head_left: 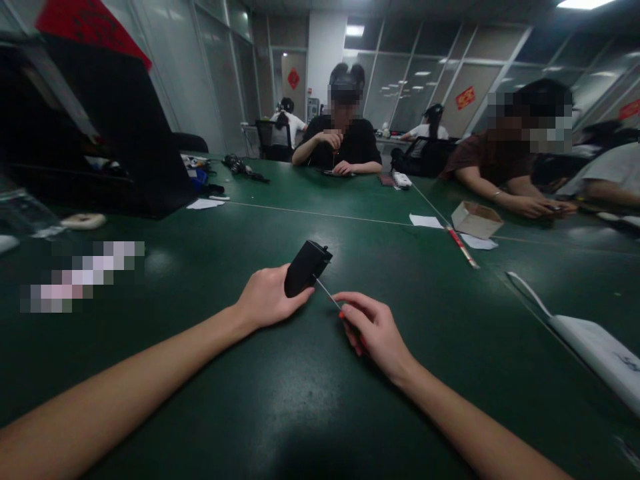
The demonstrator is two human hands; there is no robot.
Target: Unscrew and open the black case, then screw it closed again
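Observation:
My left hand (270, 297) is closed around a black box-shaped device (303, 267), which it holds tilted above the green table. A small knob or post stands out at the device's upper right end. Between the fingers of my right hand (373, 327) is a screwdriver (330, 297) with a thin metal shaft and a red handle, mostly hidden by the fingers. Its tip meets the side of the device facing my right hand. Whether a screw sits at that spot is too small to tell.
The green tabletop (280, 387) spreads beneath my hands. A white power strip (600, 347) lies at the right, and an open cardboard box (475, 221) stands farther back. At the left is a black monitor (115, 120). Co-workers sit across the table, one person (345, 143) directly opposite.

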